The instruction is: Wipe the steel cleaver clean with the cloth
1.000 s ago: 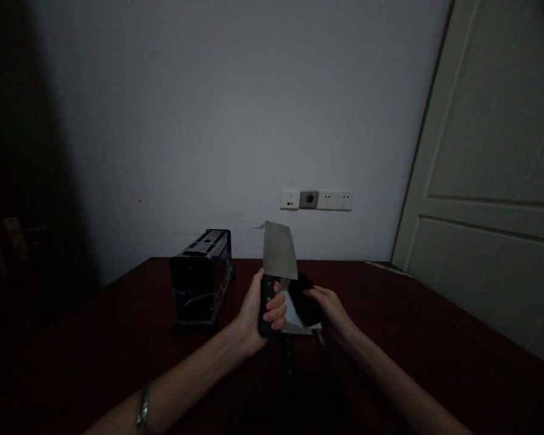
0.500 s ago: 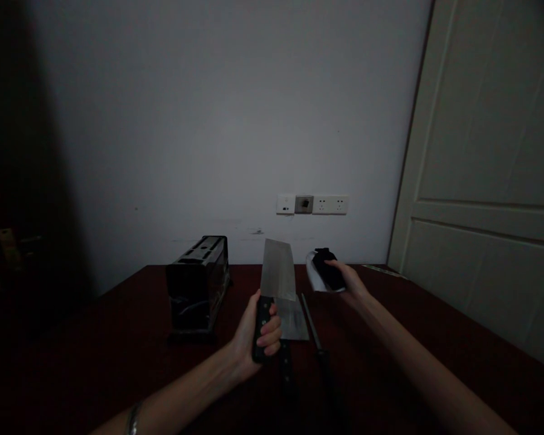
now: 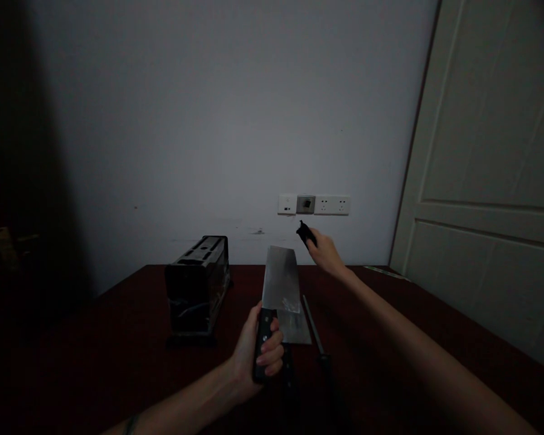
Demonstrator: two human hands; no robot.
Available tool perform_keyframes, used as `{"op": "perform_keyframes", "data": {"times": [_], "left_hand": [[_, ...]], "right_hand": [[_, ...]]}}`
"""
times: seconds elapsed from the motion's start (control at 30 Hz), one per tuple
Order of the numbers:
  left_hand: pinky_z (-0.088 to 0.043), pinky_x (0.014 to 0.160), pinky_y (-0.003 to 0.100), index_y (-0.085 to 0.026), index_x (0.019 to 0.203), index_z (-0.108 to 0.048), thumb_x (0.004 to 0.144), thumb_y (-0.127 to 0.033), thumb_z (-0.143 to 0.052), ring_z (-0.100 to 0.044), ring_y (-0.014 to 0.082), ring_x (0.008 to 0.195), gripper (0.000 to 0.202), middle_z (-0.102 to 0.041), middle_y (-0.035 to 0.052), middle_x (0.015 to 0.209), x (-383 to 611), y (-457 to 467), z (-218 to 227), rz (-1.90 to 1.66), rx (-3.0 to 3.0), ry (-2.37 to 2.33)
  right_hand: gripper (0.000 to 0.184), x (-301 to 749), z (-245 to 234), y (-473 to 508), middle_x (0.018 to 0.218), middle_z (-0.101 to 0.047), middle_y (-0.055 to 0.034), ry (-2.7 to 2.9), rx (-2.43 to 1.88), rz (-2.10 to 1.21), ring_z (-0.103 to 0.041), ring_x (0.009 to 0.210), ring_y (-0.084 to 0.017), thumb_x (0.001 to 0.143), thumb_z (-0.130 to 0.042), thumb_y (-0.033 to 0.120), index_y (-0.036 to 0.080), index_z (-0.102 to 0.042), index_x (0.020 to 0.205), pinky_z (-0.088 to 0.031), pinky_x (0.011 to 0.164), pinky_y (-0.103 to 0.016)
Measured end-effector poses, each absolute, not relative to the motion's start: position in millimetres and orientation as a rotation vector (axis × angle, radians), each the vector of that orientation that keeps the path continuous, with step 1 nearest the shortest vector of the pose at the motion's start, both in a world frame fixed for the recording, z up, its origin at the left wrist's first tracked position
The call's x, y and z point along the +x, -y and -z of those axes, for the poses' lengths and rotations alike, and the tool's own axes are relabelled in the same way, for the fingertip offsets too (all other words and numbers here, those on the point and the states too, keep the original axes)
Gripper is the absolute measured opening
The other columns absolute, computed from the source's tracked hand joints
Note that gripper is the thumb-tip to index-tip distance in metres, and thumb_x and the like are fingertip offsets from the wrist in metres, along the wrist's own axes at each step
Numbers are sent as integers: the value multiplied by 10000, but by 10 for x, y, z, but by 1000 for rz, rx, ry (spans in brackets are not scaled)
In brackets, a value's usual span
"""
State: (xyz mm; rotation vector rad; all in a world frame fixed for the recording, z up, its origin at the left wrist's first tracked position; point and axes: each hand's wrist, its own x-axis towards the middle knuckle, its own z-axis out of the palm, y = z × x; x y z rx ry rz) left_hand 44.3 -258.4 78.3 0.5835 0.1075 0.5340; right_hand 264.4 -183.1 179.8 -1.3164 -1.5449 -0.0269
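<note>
From my end I count two broad steel cleavers with black riveted handles: the raised cleaver [image 3: 281, 279] stands blade up in front of me, its handle wrapped tight in my left hand [image 3: 247, 350], and the second cleaver [image 3: 297, 329] lies partly hidden behind it on the dark red-brown table [image 3: 247, 281]. I can't tell whether the two blades touch. My right hand [image 3: 326, 251], lifted beyond the blades and to their right, is closed on one crumpled black cloth [image 3: 305, 233]. Just right of the second cleaver lies one slim grey metal rod with a black grip [image 3: 313, 325]. The only container I can see is one black box-shaped holder with a slotted grey top [image 3: 190, 296], upright at the left; its slots are too dark to see into. Beyond, three outlet plates [image 3: 332, 205] sit on the pale wall [image 3: 226, 121].
</note>
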Motion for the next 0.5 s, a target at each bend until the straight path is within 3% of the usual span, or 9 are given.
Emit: {"op": "perform_keyframes", "data": {"times": [0.17,0.3,0.5], "left_hand": [[-211,248,166,-167,551,-474,849,-579,-64,-95,42,251,653,-281,-61,323,442,2597,-769,-533,543,-145],[-213,240,171,-173,533,-461,841,-584,-17,-94,48,245,680,-278,-58,312,439,2600,-767,-525,542,-165],[-216,235,167,-175,536,-464,843,-582,-16,-90,48,247,679,-281,-59,313,444,2583,-728,-503,546,-154]], "right_hand": [[476,2379,-1708,1776,1257,-516,-106,1950,-1253,222,-460,1161,-225,758,-447,114,149,-474,1232,-314,999,-369],[486,2270,-1535,1757,1311,-451,-155,2157,-1246,325,-364,1244,-225,757,-438,111,87,-456,1242,-290,1028,-381],[495,2276,-1463,1736,1344,-419,-120,2269,-1198,331,-312,1276,-201,764,-463,175,127,-448,1257,-276,1045,-386]]}}
